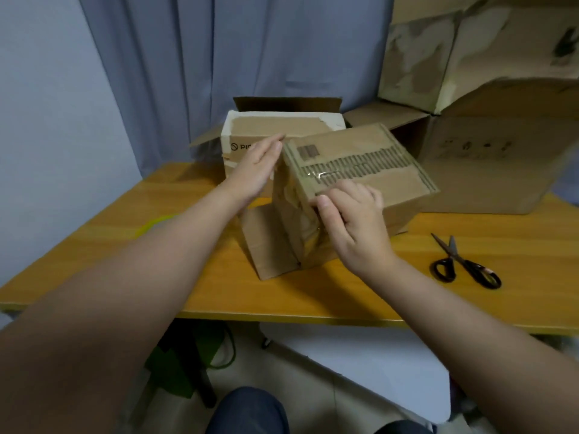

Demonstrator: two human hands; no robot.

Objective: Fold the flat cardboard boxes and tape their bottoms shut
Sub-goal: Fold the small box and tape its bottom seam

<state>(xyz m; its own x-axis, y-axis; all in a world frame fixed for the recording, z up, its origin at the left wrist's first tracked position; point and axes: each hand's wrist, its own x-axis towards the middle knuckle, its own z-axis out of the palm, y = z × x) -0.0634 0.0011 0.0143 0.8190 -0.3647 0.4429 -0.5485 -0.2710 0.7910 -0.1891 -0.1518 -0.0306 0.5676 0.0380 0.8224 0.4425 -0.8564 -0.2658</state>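
A worn brown cardboard box (360, 164) stands on the wooden table (344, 286) with its torn, taped bottom facing up, tilted toward me. My left hand (253, 170) lies flat with straight fingers against the box's left upper edge. My right hand (354, 214) rests on the near top corner, thumb and curled fingers pressing clear tape (322, 175) down over the edge. A loose flap (266, 242) hangs down at the box's near left side.
A white box (282, 126) with open flaps stands behind. A large open carton (488, 164) sits at the right, another carton (438, 51) stacked above it. Black-handled scissors (463, 264) lie on the table at right. Something yellow-green (153, 223) shows behind my left forearm.
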